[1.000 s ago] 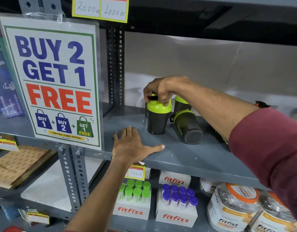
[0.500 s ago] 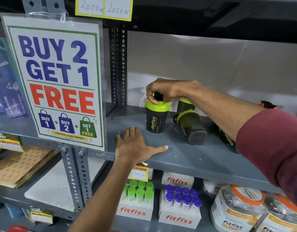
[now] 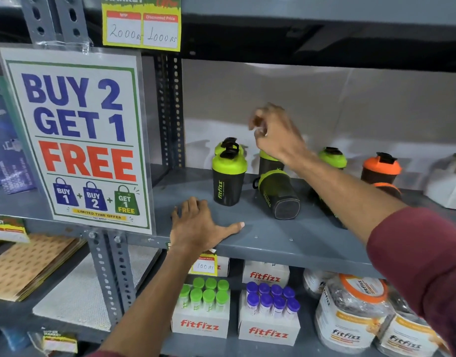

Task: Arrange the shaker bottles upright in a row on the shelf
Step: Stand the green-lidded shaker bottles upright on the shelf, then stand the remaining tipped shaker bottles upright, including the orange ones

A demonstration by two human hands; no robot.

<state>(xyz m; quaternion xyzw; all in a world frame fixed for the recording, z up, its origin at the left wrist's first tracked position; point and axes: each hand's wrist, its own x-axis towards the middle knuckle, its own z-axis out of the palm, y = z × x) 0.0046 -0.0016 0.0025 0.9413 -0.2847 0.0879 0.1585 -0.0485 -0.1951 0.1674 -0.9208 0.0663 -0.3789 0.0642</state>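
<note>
A black shaker bottle with a lime lid [image 3: 229,176] stands upright on the grey shelf [image 3: 286,235], with another lime-lidded one close behind it. To its right a lime-lidded shaker [image 3: 279,194] lies on its side, its base toward me. One more stands upright behind it [image 3: 266,161], partly hidden by my right hand. Further right stand a lime-lidded shaker [image 3: 332,157] and an orange-lidded one [image 3: 381,167]; another orange one lies behind my forearm. My right hand [image 3: 275,135] hovers above the bottles, fingers loosely curled, holding nothing. My left hand [image 3: 198,225] rests flat on the shelf edge.
A large "Buy 2 Get 1 Free" sign [image 3: 77,140] hangs on the upright at left. A white pack [image 3: 448,186] sits at the far right of the shelf. Below are Fitfizz boxes [image 3: 269,328] with tubes and clear tubs [image 3: 350,313]. The shelf above hangs low overhead.
My right hand has let go of the upright lime-lidded shaker and lifted up and to the right. The left hand has stayed on the shelf edge.
</note>
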